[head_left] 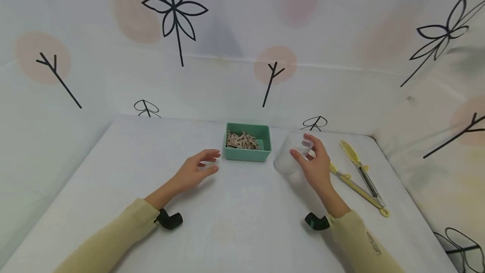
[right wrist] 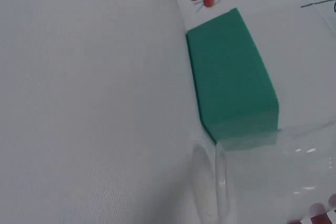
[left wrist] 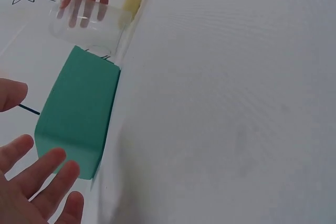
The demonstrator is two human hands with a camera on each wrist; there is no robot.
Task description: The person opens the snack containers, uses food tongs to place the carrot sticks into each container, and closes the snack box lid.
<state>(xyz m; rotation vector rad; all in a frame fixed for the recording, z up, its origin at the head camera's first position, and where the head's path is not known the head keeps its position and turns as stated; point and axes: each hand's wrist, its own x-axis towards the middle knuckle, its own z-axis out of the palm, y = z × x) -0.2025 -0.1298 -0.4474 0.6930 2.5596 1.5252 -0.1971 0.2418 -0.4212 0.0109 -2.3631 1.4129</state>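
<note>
A green rectangular box [head_left: 248, 155] stands on the white table, holding many small, thin beige-brown pieces [head_left: 242, 141] whose kind I cannot tell. My left hand [head_left: 193, 172] is just left of it, fingers spread and loosely bent, with nothing held. To the right of the box, my right hand [head_left: 317, 167] grips a clear, colourless cup-like container [head_left: 285, 155] from its right side. In the left wrist view, several fingers show through the clear wall of that container [left wrist: 86, 27]. Whether its base touches the table is hard to tell.
Spread tongs [head_left: 358, 188] with yellow ends and metal arms lie right of my right hand, near the table's right edge. White cloth [head_left: 223, 87] with drawn plants and pale patches hangs behind the table [head_left: 235, 226] and along its sides.
</note>
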